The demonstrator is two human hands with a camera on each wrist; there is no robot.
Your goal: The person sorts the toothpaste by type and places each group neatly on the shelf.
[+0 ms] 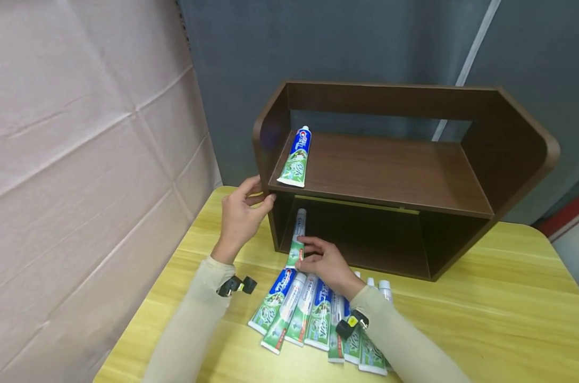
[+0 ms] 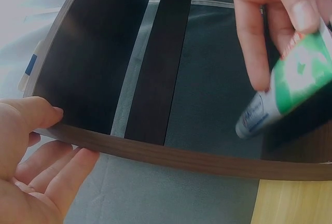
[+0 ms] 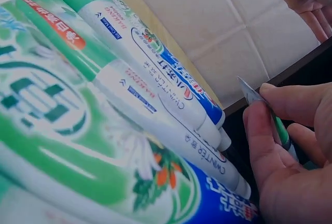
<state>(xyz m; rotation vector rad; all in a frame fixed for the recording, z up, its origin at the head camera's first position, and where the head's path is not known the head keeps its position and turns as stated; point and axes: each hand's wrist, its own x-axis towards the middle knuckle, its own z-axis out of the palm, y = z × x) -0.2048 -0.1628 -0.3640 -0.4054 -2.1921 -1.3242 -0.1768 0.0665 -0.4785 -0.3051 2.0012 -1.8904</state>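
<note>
My right hand (image 1: 331,265) pinches a green and white toothpaste tube (image 1: 296,239) by its flat end, thumb on one side and fingers on the other. That tube's cap end points into the lower compartment of a dark brown wooden shelf (image 1: 389,173), near its left wall. With thumb inside and fingers outside, my left hand (image 1: 240,215) grips the front edge of the shelf's left side panel (image 2: 171,156). A blue and green toothpaste tube (image 1: 296,157) lies on the upper board at the left, cap toward the back.
Several toothpaste tubes (image 1: 320,316) lie in an overlapping row on the yellow wooden table (image 1: 490,319), in front of the shelf; my right forearm covers some. A pale cloth wall (image 1: 102,159) stands at the left, a dark grey curtain (image 1: 356,42) behind the shelf.
</note>
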